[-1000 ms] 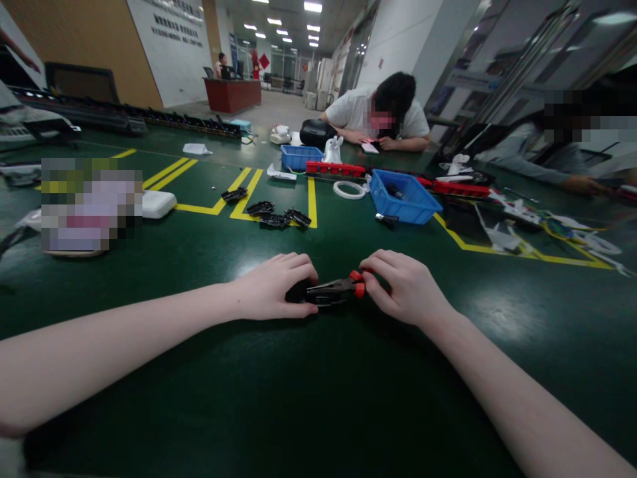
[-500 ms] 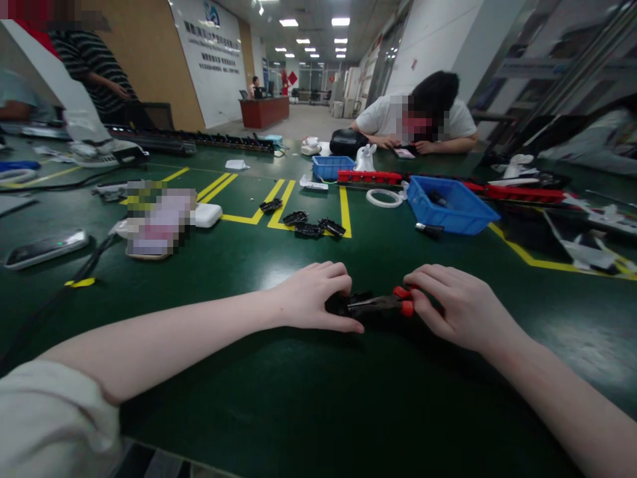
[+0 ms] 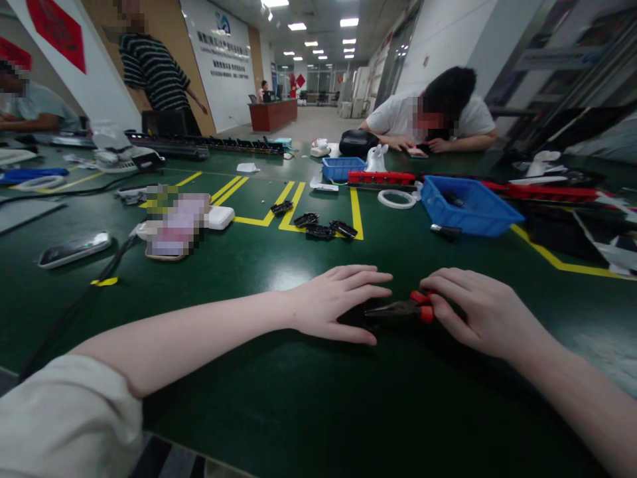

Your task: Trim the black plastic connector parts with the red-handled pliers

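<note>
My right hand (image 3: 472, 312) grips the red handles of long-nose pliers (image 3: 402, 308), whose jaws point left above the green table. My left hand (image 3: 341, 304) reaches in from the left with its fingers stretched and spread, thumb apart. Between that thumb and the fingers lies a small black part (image 3: 357, 315), partly covered and too dark to make out. The tips of the pliers meet its right side; whether they clamp it I cannot tell.
Several black clips (image 3: 320, 231) lie beyond my hands, near yellow tape lines. Further right stand a blue bin (image 3: 465, 216) and a roll of white tape (image 3: 397, 199). To the left are a phone (image 3: 174, 229), a white case (image 3: 219, 218) and a black cable (image 3: 115, 260). A person (image 3: 432, 119) leans on the far edge.
My left fingers, curled round the black part before, are now straightened and spread. The pliers stay in my right hand. The camera view has shifted a little left; the standing person shows more fully.
</note>
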{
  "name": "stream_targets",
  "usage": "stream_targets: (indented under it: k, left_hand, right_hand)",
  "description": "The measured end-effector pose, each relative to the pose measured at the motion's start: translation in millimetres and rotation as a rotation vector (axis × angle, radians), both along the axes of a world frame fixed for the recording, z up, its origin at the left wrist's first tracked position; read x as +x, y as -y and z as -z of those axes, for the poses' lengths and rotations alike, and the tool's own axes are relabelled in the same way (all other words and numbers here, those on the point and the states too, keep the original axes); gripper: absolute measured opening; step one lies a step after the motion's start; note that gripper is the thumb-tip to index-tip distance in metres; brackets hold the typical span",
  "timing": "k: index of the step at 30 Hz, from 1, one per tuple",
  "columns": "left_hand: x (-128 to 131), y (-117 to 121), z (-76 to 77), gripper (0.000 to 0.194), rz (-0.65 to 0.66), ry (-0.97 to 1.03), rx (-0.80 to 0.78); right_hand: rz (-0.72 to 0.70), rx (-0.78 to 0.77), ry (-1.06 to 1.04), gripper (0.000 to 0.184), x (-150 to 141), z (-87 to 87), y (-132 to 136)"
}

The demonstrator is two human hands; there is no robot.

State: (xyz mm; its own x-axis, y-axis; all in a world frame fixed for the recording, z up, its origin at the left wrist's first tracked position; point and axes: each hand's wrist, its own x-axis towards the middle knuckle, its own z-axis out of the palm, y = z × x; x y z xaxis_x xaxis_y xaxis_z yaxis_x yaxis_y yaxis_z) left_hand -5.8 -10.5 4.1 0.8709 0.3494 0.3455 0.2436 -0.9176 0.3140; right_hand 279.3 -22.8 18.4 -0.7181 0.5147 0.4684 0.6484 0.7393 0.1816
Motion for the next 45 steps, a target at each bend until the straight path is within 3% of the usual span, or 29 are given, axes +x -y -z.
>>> stream_targets:
  k: [4, 12, 17, 25, 33, 39, 45]
  left_hand:
    - [0.7, -1.2, 1.1, 0.056, 0.004, -0.064, -0.04]
    - [4.0, 2.9, -1.0, 0.04, -0.195, -0.133, -0.059]
    - [4.7, 6.5, -1.1, 0.038, -0.267, -0.162, -0.087]
    - [6.1, 10.1, -3.2, 0.037, -0.345, -0.219, -0.037]
    - [5.1, 8.0, -2.3, 0.044, -0.351, -0.207, -0.089]
    - [4.1, 6.5, -3.7, 0.04, -0.345, -0.159, -0.176]
    - [5.7, 7.4, -4.3, 0.038, -0.331, -0.157, -0.18]
  right_hand:
    - [0.003, -0.017, 0.008, 0.021, -0.1, -1.1, 0.5]
    - [0.032, -0.18, 0.003, 0.033, -0.6, 0.3, 2.3]
    - [0.037, -0.207, 0.027, 0.053, -3.7, 1.7, 4.5]
    - [0.125, -0.158, 0.105, 0.033, -13.0, 2.2, 5.5]
    - [0.202, -0.096, 0.104, 0.041, -20.3, 7.6, 9.9]
    - [0.23, -0.154, -0.024, 0.038, -19.8, 9.8, 11.6]
    - [0.253, -0.195, 0.004, 0.024, -21.3, 8.9, 12.2]
